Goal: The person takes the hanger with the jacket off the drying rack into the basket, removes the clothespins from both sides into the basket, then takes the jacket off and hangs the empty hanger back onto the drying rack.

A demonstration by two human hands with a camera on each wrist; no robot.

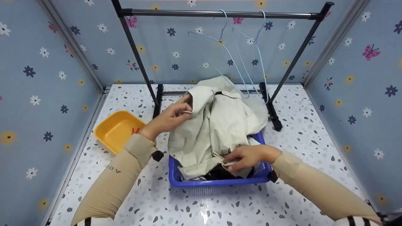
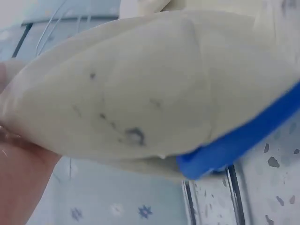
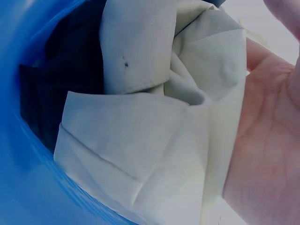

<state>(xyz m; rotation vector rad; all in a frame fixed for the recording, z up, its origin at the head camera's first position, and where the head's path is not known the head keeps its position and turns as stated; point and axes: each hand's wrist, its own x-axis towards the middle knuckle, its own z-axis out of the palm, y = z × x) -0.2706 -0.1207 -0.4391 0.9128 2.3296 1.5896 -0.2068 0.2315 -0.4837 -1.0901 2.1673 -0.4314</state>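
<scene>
A pale cream garment [image 1: 226,116] lies bunched over a blue plastic basket [image 1: 216,182], with its far part reaching towards the clothes rack. My left hand [image 1: 171,117] pinches the garment's edge between thumb and fingers and holds it raised on the left side. In the left wrist view the cloth [image 2: 154,89], with small dark marks, covers most of the sight. Over the basket's near right part, my right hand [image 1: 249,156] grips a fold of the garment. Dark cloth [image 3: 70,70] lies under it in the basket. Some right fingertips are hidden by fabric.
Behind the basket stands a black clothes rack [image 1: 182,13], with one blue hanger [image 1: 230,58] and another hanger [image 1: 260,58] on its bar. A yellow basin [image 1: 108,133] holding something red sits to the left on the speckled surface [image 1: 150,201]. Flowered walls enclose the sides.
</scene>
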